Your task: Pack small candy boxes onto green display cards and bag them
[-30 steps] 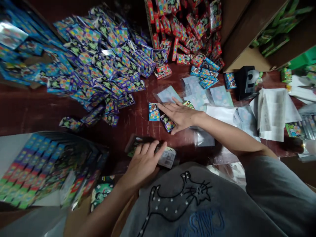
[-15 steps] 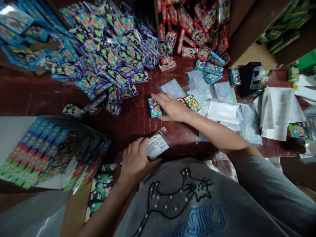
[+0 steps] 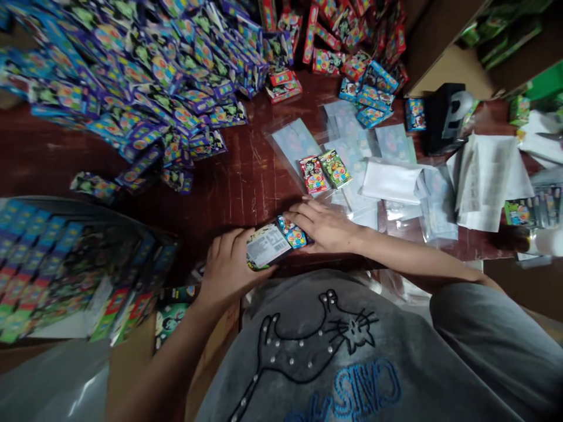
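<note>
Near the table's front edge, my left hand (image 3: 229,261) is closed around a clear plastic bag with a printed card (image 3: 268,246) that shows a white label and a barcode. From the other side, my right hand (image 3: 323,225) grips a small blue box (image 3: 291,232) at the bag's right end. A bit of dark purple shows under its fingers, too covered to make out. Whether the box is inside the bag's mouth I cannot tell. Just beyond the right hand, a red box (image 3: 314,174) and a green box (image 3: 335,169) lie side by side on clear bags.
A big heap of purple and blue boxes (image 3: 167,76) covers the back left. Red boxes (image 3: 347,23) fill the back. On the right are a black tape dispenser (image 3: 444,120) and folded paper sheets (image 3: 488,176). Packed boxes (image 3: 48,252) stand in rows at front left.
My right hand has moved towards me with the blue box, up to the bag in my left hand. The red and green boxes it partly covered now show fully. The view has shifted slightly.
</note>
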A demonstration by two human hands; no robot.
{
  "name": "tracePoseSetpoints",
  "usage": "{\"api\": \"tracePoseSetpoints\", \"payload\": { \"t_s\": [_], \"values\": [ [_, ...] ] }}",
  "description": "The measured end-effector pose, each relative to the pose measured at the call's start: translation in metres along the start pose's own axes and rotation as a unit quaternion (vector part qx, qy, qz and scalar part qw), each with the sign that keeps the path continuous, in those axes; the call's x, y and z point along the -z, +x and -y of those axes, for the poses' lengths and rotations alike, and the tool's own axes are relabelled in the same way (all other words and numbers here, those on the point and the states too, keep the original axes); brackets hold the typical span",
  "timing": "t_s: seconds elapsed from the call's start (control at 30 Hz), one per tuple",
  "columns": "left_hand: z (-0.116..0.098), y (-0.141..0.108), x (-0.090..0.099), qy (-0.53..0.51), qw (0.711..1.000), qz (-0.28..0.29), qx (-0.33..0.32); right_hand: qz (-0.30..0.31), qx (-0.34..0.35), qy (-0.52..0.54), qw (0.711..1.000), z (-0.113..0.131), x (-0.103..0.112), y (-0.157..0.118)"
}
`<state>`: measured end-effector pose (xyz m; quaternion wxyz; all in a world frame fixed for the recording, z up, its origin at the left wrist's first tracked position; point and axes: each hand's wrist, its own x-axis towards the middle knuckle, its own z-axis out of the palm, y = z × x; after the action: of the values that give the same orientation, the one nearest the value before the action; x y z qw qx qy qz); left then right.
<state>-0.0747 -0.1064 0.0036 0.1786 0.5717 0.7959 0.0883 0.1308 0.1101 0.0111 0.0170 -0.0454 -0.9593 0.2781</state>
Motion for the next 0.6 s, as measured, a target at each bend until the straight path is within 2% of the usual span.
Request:
{"api": "tracePoseSetpoints", "payload": {
  "t_s": [0.13, 0.2, 0.27, 0.33, 0.43, 0.5, 0.6],
  "values": [
    [-0.003, 0.005, 0.005, -0.013, 1.000, 0.012, 0.018, -0.023, -0.056, 0.008, 0.998, -0.008, 0.008, -0.016],
    [-0.008, 0.003, 0.014, -0.044, 0.998, -0.024, 0.045, -0.046, -0.070, 0.020, 0.996, -0.006, 0.015, -0.023],
    [-0.016, 0.001, 0.026, -0.084, 0.989, -0.082, 0.086, -0.093, -0.088, 0.083, 0.988, 0.004, 0.018, -0.025],
    [-0.026, 0.001, 0.037, -0.123, 0.978, -0.135, 0.106, -0.139, -0.115, 0.208, 0.961, 0.021, 0.017, -0.018],
    [-0.041, 0.006, 0.042, -0.203, 0.959, -0.174, 0.096, -0.153, -0.140, 0.427, 0.880, 0.048, 0.008, 0.004],
    [-0.046, 0.010, 0.037, -0.309, 0.928, -0.172, 0.116, -0.154, -0.147, 0.506, 0.836, 0.059, 0.003, 0.018],
    [-0.049, 0.014, 0.027, -0.474, 0.837, -0.189, 0.198, -0.193, -0.174, 0.523, 0.812, 0.059, -0.003, 0.029]
  ]
}}
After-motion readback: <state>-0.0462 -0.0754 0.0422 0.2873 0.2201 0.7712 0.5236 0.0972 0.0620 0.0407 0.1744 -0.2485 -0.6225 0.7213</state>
